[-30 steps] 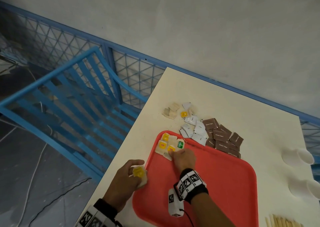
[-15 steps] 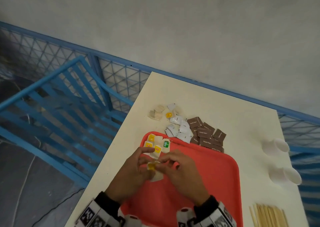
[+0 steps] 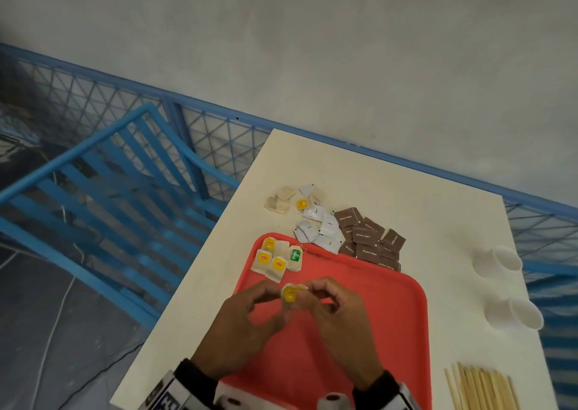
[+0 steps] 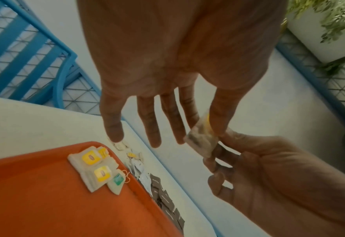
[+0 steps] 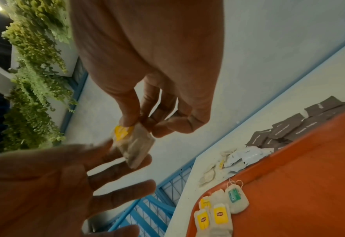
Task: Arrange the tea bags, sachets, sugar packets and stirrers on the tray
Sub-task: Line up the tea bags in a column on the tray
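A red tray (image 3: 375, 331) lies on the cream table. Several tea bags (image 3: 272, 261) with yellow tags and one green-tagged tea bag (image 3: 295, 257) sit together in its far left corner. Above the tray's middle both hands hold one yellow-tagged tea bag (image 3: 289, 295). My left hand (image 3: 269, 297) pinches the held tea bag (image 4: 201, 142) between thumb and index finger, its other fingers straight. My right hand (image 3: 316, 294) pinches the same tea bag (image 5: 135, 149) at its top corner. Beyond the tray lie loose tea bags (image 3: 281, 203), white sachets (image 3: 322, 228) and brown sugar packets (image 3: 372, 243). Wooden stirrers (image 3: 481, 387) lie at the near right.
Two white paper cups (image 3: 497, 261) (image 3: 513, 312) lie on their sides near the table's right edge. A blue chair (image 3: 93, 190) and blue mesh railing stand off the table's left side. Leafy plants (image 5: 35, 80) hang beyond the railing.
The left hand brought its tea bag from the tray's left edge to the middle. The right hand left the tea bags in the corner and joined it; both now pinch the bag.
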`<state>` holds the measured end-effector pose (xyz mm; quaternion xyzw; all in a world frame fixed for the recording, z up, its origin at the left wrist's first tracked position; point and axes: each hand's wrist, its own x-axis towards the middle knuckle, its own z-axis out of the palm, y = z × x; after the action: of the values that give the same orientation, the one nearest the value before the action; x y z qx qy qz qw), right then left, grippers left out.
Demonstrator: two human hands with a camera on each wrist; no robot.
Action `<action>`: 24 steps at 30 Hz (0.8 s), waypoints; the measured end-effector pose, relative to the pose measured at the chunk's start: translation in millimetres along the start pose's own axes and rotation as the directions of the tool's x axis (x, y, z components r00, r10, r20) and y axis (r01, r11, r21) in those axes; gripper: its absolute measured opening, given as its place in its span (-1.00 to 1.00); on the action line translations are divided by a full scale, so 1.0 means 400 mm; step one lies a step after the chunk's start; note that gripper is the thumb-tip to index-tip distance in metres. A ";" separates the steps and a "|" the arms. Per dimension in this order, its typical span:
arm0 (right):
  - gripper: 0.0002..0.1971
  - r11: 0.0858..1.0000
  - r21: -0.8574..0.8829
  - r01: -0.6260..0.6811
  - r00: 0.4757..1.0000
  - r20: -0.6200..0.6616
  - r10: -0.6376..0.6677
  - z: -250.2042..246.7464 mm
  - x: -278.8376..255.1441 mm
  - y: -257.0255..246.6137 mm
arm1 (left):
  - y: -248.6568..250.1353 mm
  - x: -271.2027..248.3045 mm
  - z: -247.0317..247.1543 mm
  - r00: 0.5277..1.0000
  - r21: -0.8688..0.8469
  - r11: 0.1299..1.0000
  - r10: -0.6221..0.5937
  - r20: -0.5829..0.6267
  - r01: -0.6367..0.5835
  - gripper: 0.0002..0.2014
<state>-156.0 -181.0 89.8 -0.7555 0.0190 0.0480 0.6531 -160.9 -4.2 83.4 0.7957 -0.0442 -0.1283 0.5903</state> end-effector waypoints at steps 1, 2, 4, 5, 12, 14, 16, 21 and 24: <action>-0.96 1.000 -0.008 -0.008 1.000 0.015 0.008 0.002 -0.005 0.001 | -0.004 -0.002 0.003 1.000 -0.028 1.000 -0.014 -0.004 0.014 -0.81; -0.96 1.000 -0.022 -0.009 1.000 0.028 0.009 0.003 -0.008 0.005 | -0.007 -0.003 0.006 1.000 -0.063 0.998 -0.021 -0.009 0.020 -0.79; -0.97 1.000 -0.023 -0.019 0.999 0.031 0.020 0.000 -0.012 0.011 | -0.010 -0.001 0.016 0.999 -0.130 0.991 -0.033 -0.025 0.030 -0.85; -0.95 1.000 -0.008 -0.030 0.999 0.035 0.030 -0.002 -0.013 0.013 | -0.014 0.001 0.019 0.998 -0.146 0.989 -0.043 -0.038 0.037 -0.91; -0.95 0.997 -0.033 -0.071 0.994 0.077 0.073 0.020 0.002 0.045 | -0.056 0.014 0.004 0.994 -0.139 0.987 -0.093 -0.055 0.085 -0.97; -0.95 0.996 -0.033 -0.085 0.993 0.075 0.088 0.039 0.016 0.054 | -0.070 0.018 -0.009 0.990 -0.119 0.987 -0.119 -0.070 0.110 -0.96; -0.94 0.993 -0.025 -0.117 0.992 0.041 0.118 0.060 0.038 0.068 | -0.090 0.022 -0.025 0.982 -0.089 0.985 -0.157 -0.104 0.148 -0.93; -0.98 0.931 -0.027 -0.364 0.925 -0.125 0.358 0.133 0.129 0.195 | -0.158 0.010 -0.079 0.946 0.057 0.963 -0.247 -0.210 0.264 -0.94; -0.79 0.862 -0.016 -0.507 0.850 -0.171 0.498 0.205 0.166 0.270 | -0.198 -0.003 -0.106 0.945 0.102 0.951 -0.269 -0.185 0.291 -0.97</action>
<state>-103.6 -113.6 -34.8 -0.7450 0.2669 0.1566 0.5910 -157.7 59.1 19.9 0.8379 0.1116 -0.1399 0.5156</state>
